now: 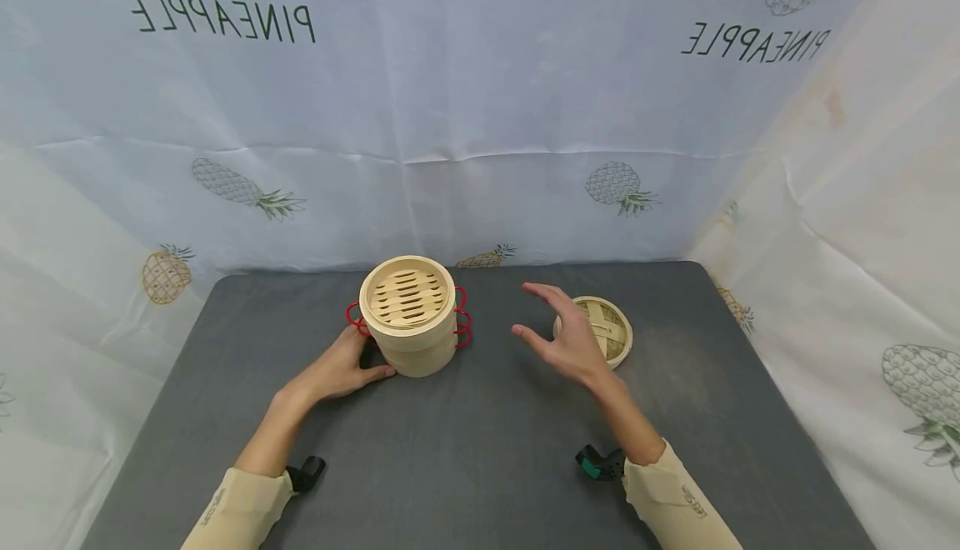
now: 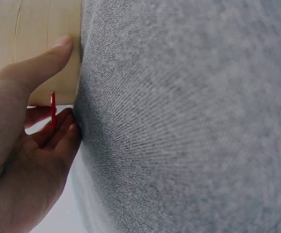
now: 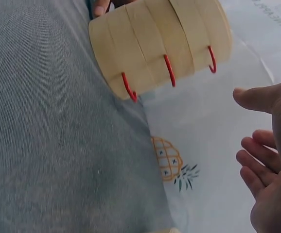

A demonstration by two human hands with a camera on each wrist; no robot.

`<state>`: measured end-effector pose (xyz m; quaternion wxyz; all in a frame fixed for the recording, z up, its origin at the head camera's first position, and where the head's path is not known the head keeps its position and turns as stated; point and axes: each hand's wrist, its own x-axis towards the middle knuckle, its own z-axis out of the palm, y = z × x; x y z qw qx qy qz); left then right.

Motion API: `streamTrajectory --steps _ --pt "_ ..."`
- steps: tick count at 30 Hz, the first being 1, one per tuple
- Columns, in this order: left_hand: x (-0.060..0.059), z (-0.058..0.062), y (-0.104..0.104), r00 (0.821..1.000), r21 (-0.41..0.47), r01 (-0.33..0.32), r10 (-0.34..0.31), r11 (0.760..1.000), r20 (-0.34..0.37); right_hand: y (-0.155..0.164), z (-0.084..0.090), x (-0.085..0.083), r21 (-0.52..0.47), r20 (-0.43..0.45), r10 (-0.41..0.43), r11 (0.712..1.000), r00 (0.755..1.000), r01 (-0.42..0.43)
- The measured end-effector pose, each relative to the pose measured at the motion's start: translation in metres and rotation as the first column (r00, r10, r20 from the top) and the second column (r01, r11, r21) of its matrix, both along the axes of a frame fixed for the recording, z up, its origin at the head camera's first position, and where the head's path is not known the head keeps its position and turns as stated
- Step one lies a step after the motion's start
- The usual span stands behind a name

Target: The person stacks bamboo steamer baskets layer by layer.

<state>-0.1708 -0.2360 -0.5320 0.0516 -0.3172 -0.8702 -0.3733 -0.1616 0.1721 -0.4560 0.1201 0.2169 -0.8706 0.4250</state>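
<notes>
A stack of round bamboo steamer baskets [image 1: 408, 342] with small red loop handles stands near the table's back edge, its slatted top layer facing up. My left hand [image 1: 347, 367] grips the stack low on its left side. In the left wrist view the thumb [image 2: 48, 63] lies along the bamboo wall, while the fingers curl by a red handle [image 2: 53, 109]. To the right of the stack, my right hand [image 1: 564, 337] hovers with thumb and fingers spread and holds nothing. A woven bamboo lid [image 1: 611, 332] lies on the table, partly covered by that hand in the head view.
The dark grey table [image 1: 465, 467] ends at a white curtain [image 1: 480, 100] printed with pineapples, which hangs behind it and along both sides. Each wrist wears a dark device, one at the left [image 1: 306, 475] and one at the right [image 1: 600, 462].
</notes>
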Motion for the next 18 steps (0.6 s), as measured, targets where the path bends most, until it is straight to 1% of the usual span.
streamTrajectory --steps 1,2,3,4,5,6,9,10,11,12,13,16,17,18 --pt "0.002 0.005 0.002 1.0 -0.012 -0.009 0.009 1.0 0.011 0.003 -0.001 0.0 0.003 -0.003 -0.001 1.0 1.0 0.001" --pt "0.002 0.005 0.002 1.0 -0.017 -0.013 0.013 1.0 0.011 0.005 -0.002 -0.001 0.004 -0.007 -0.002 1.0 1.0 0.002" --pt "0.0 0.0 0.0 1.0 -0.007 -0.004 0.004 1.0 0.003 0.008 -0.003 -0.001 0.002 -0.011 -0.002 1.0 1.0 0.002" --pt "-0.001 -0.003 -0.001 1.0 -0.004 -0.003 0.003 1.0 0.002 0.011 -0.004 -0.002 -0.004 -0.016 -0.003 1.0 1.0 0.003" --pt "-0.005 -0.01 -0.003 1.0 -0.006 -0.003 0.003 1.0 -0.005 0.013 -0.006 -0.003 -0.009 -0.025 -0.008 1.0 1.0 0.008" --pt "-0.007 -0.014 -0.004 1.0 -0.018 -0.01 0.01 1.0 -0.004 0.016 -0.008 -0.004 -0.019 -0.033 -0.015 1.0 0.999 0.014" --pt "-0.014 -0.031 -0.01 1.0 -0.013 -0.023 0.023 1.0 0.02 0.024 -0.013 -0.005 -0.044 -0.064 -0.037 0.998 0.997 0.034" --pt "-0.013 -0.027 -0.009 0.999 -0.02 -0.022 0.023 1.0 0.026 0.026 -0.014 -0.005 -0.046 -0.069 -0.048 0.998 0.996 0.045" --pt "-0.014 -0.03 -0.01 0.999 -0.019 -0.028 0.028 0.999 0.029 0.029 -0.015 -0.004 -0.046 -0.075 -0.055 0.998 0.996 0.052" --pt "-0.014 -0.029 -0.01 0.999 -0.014 -0.028 0.028 1.0 0.032 0.031 -0.016 -0.004 -0.044 -0.077 -0.06 0.997 0.995 0.057" --pt "-0.012 -0.025 -0.009 0.999 -0.007 -0.022 0.022 1.0 0.039 0.033 -0.016 -0.003 -0.041 -0.079 -0.064 0.997 0.995 0.061" --pt "-0.009 -0.02 -0.006 1.0 0.007 -0.004 0.004 1.0 0.004 0.04 -0.018 -0.002 -0.03 -0.081 -0.081 0.996 0.993 0.079" --pt "-0.011 -0.023 -0.006 1.0 0.005 -0.017 0.017 1.0 -0.001 0.042 -0.02 -0.002 -0.033 -0.087 -0.083 0.996 0.993 0.08" --pt "-0.011 -0.023 -0.006 1.0 0.006 -0.014 0.014 1.0 -0.008 0.044 -0.021 -0.003 -0.035 -0.091 -0.088 0.996 0.992 0.085"
